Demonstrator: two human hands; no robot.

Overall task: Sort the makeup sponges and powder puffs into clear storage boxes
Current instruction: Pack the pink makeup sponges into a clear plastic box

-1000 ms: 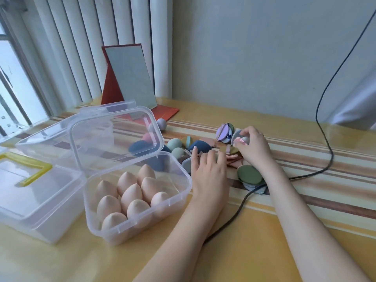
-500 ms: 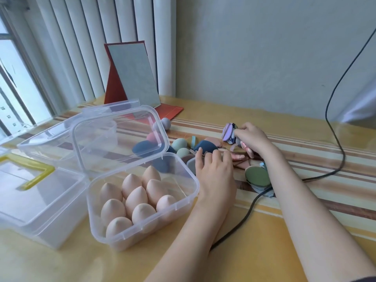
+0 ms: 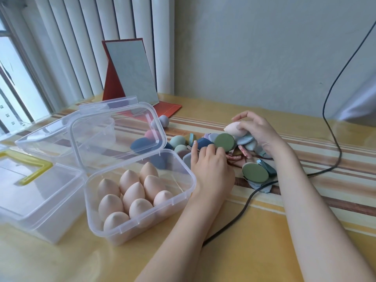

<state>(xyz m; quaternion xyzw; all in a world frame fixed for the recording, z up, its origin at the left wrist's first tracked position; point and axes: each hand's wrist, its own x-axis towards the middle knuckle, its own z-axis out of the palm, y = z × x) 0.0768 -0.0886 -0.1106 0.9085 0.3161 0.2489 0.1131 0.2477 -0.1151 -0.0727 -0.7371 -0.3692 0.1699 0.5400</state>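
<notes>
- Bright, soft daylight from window point(image 3: 12, 82) at far left; window blown out.
- Glossy table point(image 3: 264, 251) shows sheen, strongest far right.
- Shadows faint, falling right of the arms.
- Wide-angle bending at edges; slight softness overall.

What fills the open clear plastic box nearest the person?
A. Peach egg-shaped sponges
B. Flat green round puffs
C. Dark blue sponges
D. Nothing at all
A: the open clear plastic box holds peach egg-shaped sponges standing point up, while the green and blue pieces lie outside it on the table.

No readable text, label or number shows anywhere.
</notes>
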